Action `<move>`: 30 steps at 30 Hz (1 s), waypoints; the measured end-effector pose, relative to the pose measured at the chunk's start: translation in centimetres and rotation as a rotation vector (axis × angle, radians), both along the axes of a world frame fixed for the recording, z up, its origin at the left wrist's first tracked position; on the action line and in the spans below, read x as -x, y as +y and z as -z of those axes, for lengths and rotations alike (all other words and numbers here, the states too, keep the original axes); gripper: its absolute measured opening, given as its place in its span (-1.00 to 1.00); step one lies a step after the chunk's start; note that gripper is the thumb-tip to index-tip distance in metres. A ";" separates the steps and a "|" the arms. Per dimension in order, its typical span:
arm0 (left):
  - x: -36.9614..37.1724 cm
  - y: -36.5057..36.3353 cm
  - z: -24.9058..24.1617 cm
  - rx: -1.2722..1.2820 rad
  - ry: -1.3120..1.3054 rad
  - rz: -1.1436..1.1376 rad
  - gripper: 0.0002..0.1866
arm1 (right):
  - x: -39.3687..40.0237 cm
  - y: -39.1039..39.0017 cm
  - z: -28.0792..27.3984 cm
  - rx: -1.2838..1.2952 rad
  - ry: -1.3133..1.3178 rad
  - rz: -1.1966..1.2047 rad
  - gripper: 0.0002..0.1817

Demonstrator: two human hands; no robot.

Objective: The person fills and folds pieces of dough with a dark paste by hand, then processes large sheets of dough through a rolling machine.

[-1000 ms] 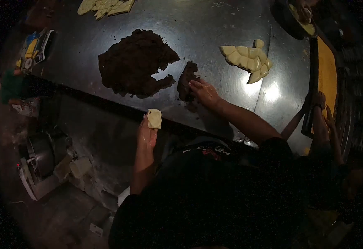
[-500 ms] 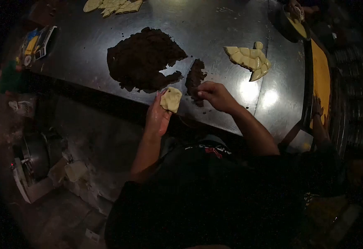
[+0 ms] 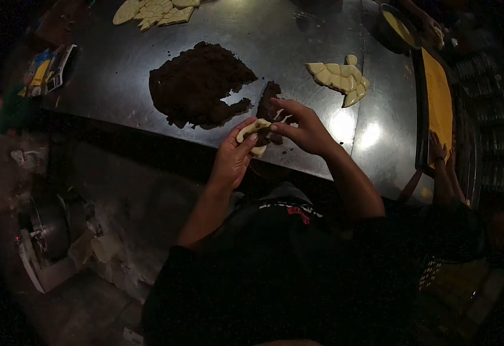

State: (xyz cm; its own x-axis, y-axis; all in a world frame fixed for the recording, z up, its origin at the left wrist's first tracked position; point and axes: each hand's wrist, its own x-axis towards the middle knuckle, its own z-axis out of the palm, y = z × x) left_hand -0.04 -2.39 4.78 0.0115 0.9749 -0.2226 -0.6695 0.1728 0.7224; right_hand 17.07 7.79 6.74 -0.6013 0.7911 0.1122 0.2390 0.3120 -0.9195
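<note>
My left hand (image 3: 233, 157) is wrapped round a piece of pale dough (image 3: 254, 128), which is folded about some dark filling at the table's near edge. My right hand (image 3: 303, 127) pinches the dough's right side with thumb and fingers. Just behind my hands lies a narrow strip of dark filling (image 3: 270, 96). A large dark brown mound (image 3: 197, 83) sits to the left of it, crumbly at its edges. Several joined pale dough pieces (image 3: 341, 78) rest on the metal table (image 3: 298, 46) to the right.
More dough pieces (image 3: 161, 11) lie at the back left. A pan with yellow contents (image 3: 398, 27) stands back right, near another person's hand. Another person's hands touch a yellow-topped tray (image 3: 438, 101) at the right. Packets (image 3: 43, 68) sit at the far left.
The dough was flat on my left hand and is now curled round dark filling. My right hand has moved from the dark strip to the dough.
</note>
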 end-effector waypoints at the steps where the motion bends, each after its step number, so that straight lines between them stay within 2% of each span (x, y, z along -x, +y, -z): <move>1: -0.7 0.0 0.1 0.023 -0.005 -0.032 -0.59 | -0.1 0.7 -0.9 0.020 -0.131 -0.132 -0.71; 2: -1.4 0.0 0.2 0.049 -0.008 -0.066 -0.59 | -0.1 0.6 -0.8 0.020 -0.127 -0.136 -0.71; 4: -1.9 0.5 0.3 0.037 -0.034 -0.115 -0.59 | 0.6 0.2 -0.6 -0.440 -0.180 -0.161 -0.72; 5: -1.9 0.7 0.3 0.100 -0.186 -0.177 -0.59 | 0.8 -0.5 -0.6 -0.694 -0.142 -0.198 -0.75; 7: -1.8 1.3 0.4 0.209 -0.418 -0.233 -0.57 | 0.3 -1.8 -0.6 -0.754 -0.158 -0.258 -0.74; 8: -1.3 1.3 0.3 0.211 -0.415 -0.238 -0.57 | 0.1 -2.4 -0.6 -0.814 -0.183 -0.312 -0.73; 10: -0.5 1.4 -1.0 0.079 -0.815 0.112 -0.55 | -0.5 -2.6 -0.7 -0.814 -0.214 -0.279 -0.70; 12: -0.8 1.7 -1.9 0.148 -0.720 0.108 -0.55 | -1.6 -2.1 -0.5 -0.874 -0.219 -0.282 -0.67; 14: -0.8 1.6 -1.4 0.013 -0.270 0.213 -0.59 | -2.2 -1.4 -0.9 -0.910 -0.170 -0.296 -0.66; 15: -1.0 1.7 -1.8 0.008 -0.269 0.221 -0.59 | -2.4 -1.1 -1.4 -0.946 -0.124 -0.309 -0.65; 16: -1.4 1.6 -2.5 -0.015 -0.117 0.188 -0.57 | -2.5 -1.2 -2.4 -0.953 -0.130 -0.299 -0.65; 17: -1.8 1.6 -3.1 -0.041 0.034 0.155 -0.54 | -2.5 -1.7 -3.7 -0.872 -0.060 -0.146 -0.62; 18: -2.2 1.6 -3.6 -0.052 0.033 0.167 -0.54 | -2.2 -2.2 -5.4 -0.791 0.010 0.005 -0.59; 19: -2.7 1.6 -4.0 -0.173 -0.067 0.086 -0.55 | -1.3 -2.7 -7.4 -0.572 0.148 0.159 -0.60; 20: -3.1 1.6 -4.2 -0.288 -0.169 0.005 -0.54 | -1.2 -2.6 -7.1 -0.580 0.142 0.168 -0.60; 21: -3.7 1.8 -3.9 -0.382 -0.075 -0.085 -0.55 | -1.2 -2.5 -6.4 -0.171 0.285 0.128 -0.64; 22: -4.1 1.8 -4.2 -0.387 -0.078 -0.074 -0.55 | -1.1 -2.5 -5.6 0.238 0.425 0.085 -0.68; 24: -4.9 1.8 -5.6 -0.347 0.378 -0.261 -0.54 | 0.0 -3.1 -4.2 0.141 0.414 0.167 -0.71; 25: -5.5 1.3 -6.6 -0.338 0.529 -0.247 -0.42 | 0.5 -3.5 -3.9 -0.214 0.346 0.271 -0.76; 26: -5.9 0.9 -6.3 -0.355 0.530 -0.249 -0.42 | 1.2 -4.0 -4.0 -0.572 0.273 0.368 -0.80; 27: -6.2 0.5 -5.3 -0.434 0.662 -0.264 -0.33 | 1.9 -4.9 -4.5 -0.633 0.283 0.404 -0.79; 28: -6.0 0.3 -4.3 -0.513 0.798 -0.287 -0.22 | 1.9 -5.4 -3.9 -0.613 0.224 0.327 -0.68; 29: -5.1 0.2 -3.5 -0.525 0.652 -0.140 -0.04 | 2.0 -5.5 -3.6 -0.703 0.179 0.305 -0.67; 30: -3.9 0.0 -3.7 -0.540 0.667 -0.160 -0.04 | 2.1 -5.7 -3.5 -0.793 0.137 0.283 -0.66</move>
